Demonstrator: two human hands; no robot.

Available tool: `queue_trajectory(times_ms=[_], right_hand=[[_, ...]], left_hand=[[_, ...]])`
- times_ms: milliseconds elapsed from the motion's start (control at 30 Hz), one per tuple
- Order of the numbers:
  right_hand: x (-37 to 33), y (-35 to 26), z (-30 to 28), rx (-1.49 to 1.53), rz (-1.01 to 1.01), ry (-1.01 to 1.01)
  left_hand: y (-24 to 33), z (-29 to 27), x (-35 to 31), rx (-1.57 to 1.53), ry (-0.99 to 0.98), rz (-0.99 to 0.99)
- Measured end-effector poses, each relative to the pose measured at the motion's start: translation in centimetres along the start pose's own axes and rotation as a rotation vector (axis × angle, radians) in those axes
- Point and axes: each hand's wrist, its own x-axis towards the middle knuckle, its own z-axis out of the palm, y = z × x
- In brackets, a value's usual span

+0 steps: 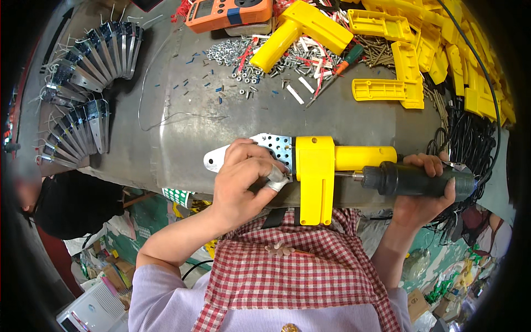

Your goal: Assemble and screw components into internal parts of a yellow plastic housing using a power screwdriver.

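Observation:
A yellow plastic T-shaped tool housing (316, 185) lies at the table's near edge, its handle pointing right. A perforated metal plate (281, 145) with a rounded, pale tip sticks out of its left side. My left hand (246, 177) is closed on this plate, pinching it near the housing; silver tape wraps the fingers, and the fingertips are partly hidden. In my right hand (423, 196) is a black electric screwdriver (381, 179), held level. Its bit points left and reaches the housing's right side below the handle; the screw at its tip, if any, is hidden.
Loose nuts and screws (224, 53) cover the far middle, beside a hand screwdriver (337, 73) and an orange meter (227, 12). Yellow housing halves (387, 89) pile up at right above black cables (470, 138). Metal plates with wires (94, 58) fan out at left. A person in black (77, 205) is at left.

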Motion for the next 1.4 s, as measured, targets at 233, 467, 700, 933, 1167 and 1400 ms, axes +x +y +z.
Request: queue_trajectory(times_ms=[233, 467, 700, 933, 1167, 1400], right_hand=[[-0.2, 0.4, 0.8, -0.121, -0.029, 0.099], [0.1, 0.5, 1.1, -0.118, 0.005, 0.015], [0.3, 0.2, 0.6, -0.105, -0.001, 0.035], [0.4, 0.5, 0.6, -0.040, -0.008, 0.020], [-0.1, 0.6, 1.5, -0.170, -0.034, 0.023], [-0.1, 0.9, 1.3, -0.042, 0.021, 0.041]], left_hand=[[0.4, 0.0, 0.0, 0.121, 0.019, 0.020], [0.4, -0.2, 0.1, 0.200, -0.085, -0.003], [0.5, -0.1, 0.2, 0.219, -0.108, 0.029], [0.1, 0.8, -0.1, 0.151, -0.018, 0.053], [-0.4, 0.3, 0.4, 0.179, -0.032, 0.064], [-0.5, -0.4, 0.3, 0.192, -0.108, 0.129]])
